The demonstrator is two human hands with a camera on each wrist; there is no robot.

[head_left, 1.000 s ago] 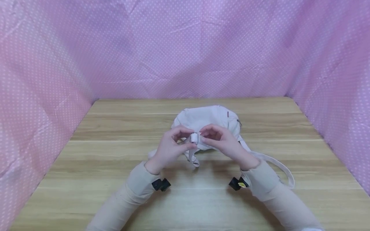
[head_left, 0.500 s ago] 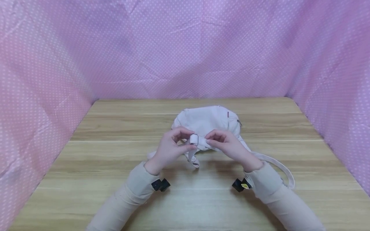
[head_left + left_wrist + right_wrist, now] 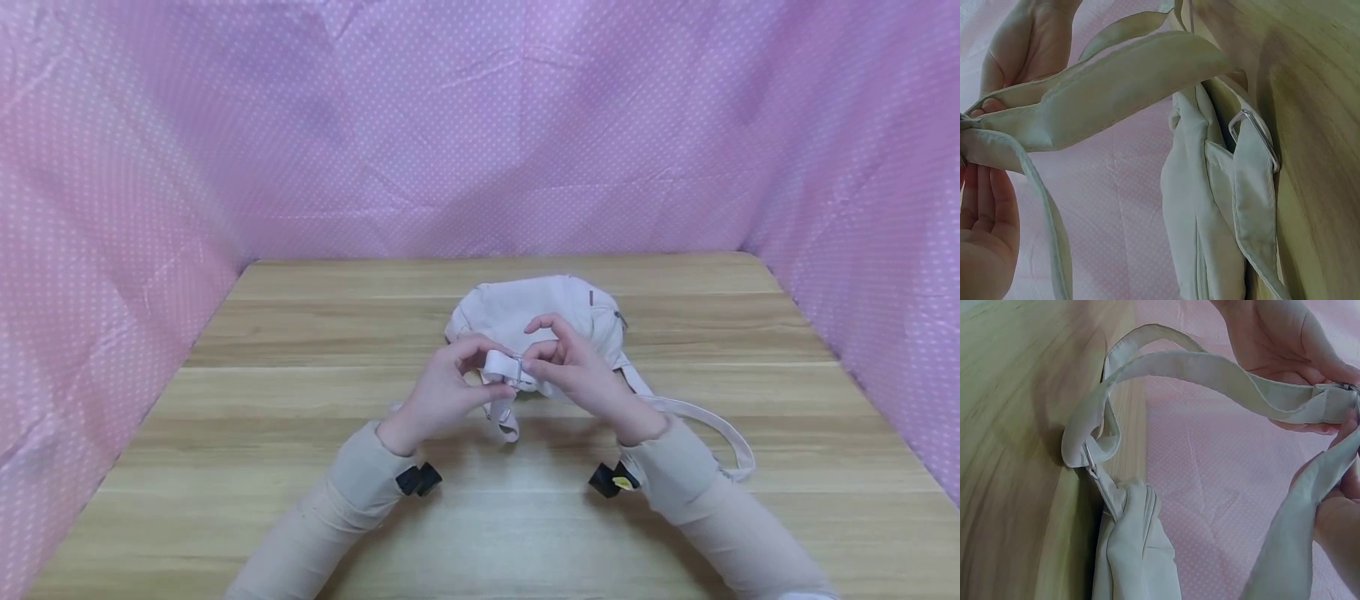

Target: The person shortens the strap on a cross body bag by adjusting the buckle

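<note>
A cream-white bag [image 3: 517,304] lies on the wooden table. One of its straps [image 3: 498,364] is lifted in front of it, bending into a small loop at a metal slider buckle [image 3: 518,368]. My left hand [image 3: 438,392] pinches the looped strap between thumb and fingers, left of the buckle. On the other side, my right hand [image 3: 581,375] holds the strap at the buckle's edge with thumb and fingertips, its index finger raised. In the left wrist view the slider [image 3: 969,124] sits between both hands, partly cut off by the frame edge.
A second metal ring [image 3: 1254,139] joins a strap to the bag low near the tabletop. More strap [image 3: 723,425] curves over the table [image 3: 300,333] beside my right forearm. Pink dotted cloth [image 3: 480,125] stands behind and on both sides.
My right hand slid right along the strap away from the buckle, then came back to it and lifted its index finger. The strap loop by my left hand has grown and turned.
</note>
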